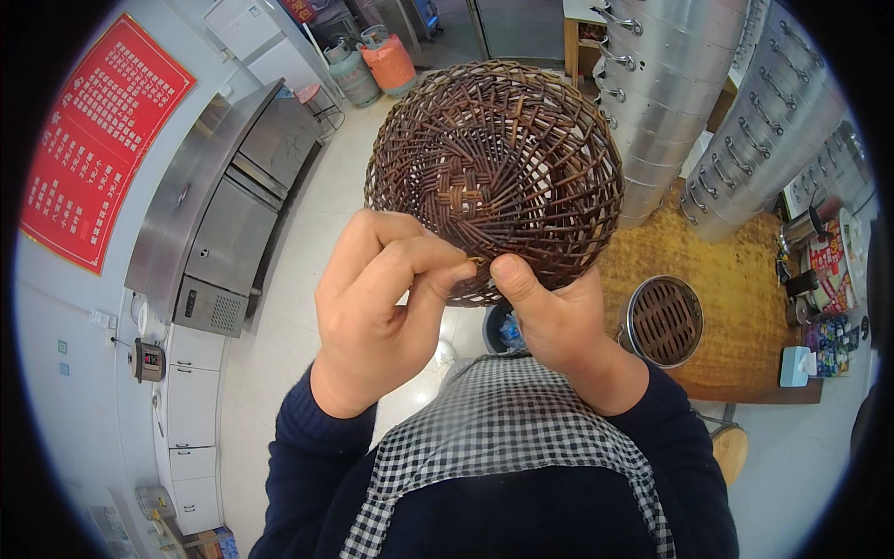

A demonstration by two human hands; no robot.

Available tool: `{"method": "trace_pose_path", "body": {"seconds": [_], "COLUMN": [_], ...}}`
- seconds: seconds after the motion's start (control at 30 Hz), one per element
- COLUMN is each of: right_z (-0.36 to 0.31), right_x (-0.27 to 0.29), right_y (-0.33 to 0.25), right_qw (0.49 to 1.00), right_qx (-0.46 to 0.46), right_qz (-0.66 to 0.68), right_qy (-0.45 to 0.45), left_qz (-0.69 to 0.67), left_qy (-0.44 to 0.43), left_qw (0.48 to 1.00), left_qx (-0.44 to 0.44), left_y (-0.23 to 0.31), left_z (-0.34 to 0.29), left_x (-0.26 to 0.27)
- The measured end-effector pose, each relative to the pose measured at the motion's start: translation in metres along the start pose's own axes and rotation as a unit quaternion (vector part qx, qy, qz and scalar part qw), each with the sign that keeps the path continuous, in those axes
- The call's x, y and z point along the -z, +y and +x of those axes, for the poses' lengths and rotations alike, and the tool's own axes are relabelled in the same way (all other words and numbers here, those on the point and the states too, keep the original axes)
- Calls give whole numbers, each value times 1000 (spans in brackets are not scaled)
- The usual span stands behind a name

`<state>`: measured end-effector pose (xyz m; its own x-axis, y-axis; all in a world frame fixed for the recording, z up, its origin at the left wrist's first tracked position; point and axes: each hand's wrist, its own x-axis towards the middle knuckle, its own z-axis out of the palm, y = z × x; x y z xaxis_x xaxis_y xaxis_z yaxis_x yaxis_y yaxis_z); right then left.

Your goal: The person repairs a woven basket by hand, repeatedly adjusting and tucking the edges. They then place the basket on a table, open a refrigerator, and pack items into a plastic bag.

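Note:
A round, dark brown wicker basket is held up in front of me, with its woven base turned toward me. My right hand grips its near edge, the thumb on the weave and the fingers hidden behind. Close to that thumb, the thumb and forefinger of my left hand pinch together against the basket. A tiny yellowish bit shows at those fingertips; its kind is too small to tell.
On the right, a wooden table carries tall stacks of metal steamers and a round pot with a slotted insert. A steel counter fridge lines the left wall. Gas cylinders stand far off; a bin sits below the basket.

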<state>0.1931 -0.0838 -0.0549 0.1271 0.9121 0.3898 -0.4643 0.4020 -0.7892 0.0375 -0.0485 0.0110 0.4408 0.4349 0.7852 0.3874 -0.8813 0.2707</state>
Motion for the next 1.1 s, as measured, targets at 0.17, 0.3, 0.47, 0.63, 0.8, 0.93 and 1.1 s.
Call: {"method": "trace_pose_path", "body": {"seconds": [0.17, 0.3, 0.47, 0.63, 0.8, 0.93, 1.1], "right_z": [0, 0, 0, -4, -1, 9, 18], "right_x": [-1, -2, -6, -7, -6, 4, 12], "right_y": [-2, -3, -1, -3, 4, 10, 7], "right_qw": [1000, 999, 999, 997, 999, 996, 973], "right_qx": [-9, -22, -20, -22, 6, -32, -52], "right_qz": [4, -4, -12, -48, 19, 86, 223], "right_qy": [12, 28, 49, 51, 38, 16, -33], "left_qz": [-18, -16, 1, 1, -131, -173, 50], "left_qy": [2, 10, 17, 36, 29, -5, 6], "left_qw": [1000, 1000, 1000, 999, 990, 985, 997], "left_qx": [0, -2, -11, -5, 40, 10, -53], "left_y": [1, 1, 2, 4, 2, -2, -2], "left_z": [0, -1, -3, -5, -6, -8, -13], "left_x": [-2, -2, -3, -6, -5, 3, 1]}}
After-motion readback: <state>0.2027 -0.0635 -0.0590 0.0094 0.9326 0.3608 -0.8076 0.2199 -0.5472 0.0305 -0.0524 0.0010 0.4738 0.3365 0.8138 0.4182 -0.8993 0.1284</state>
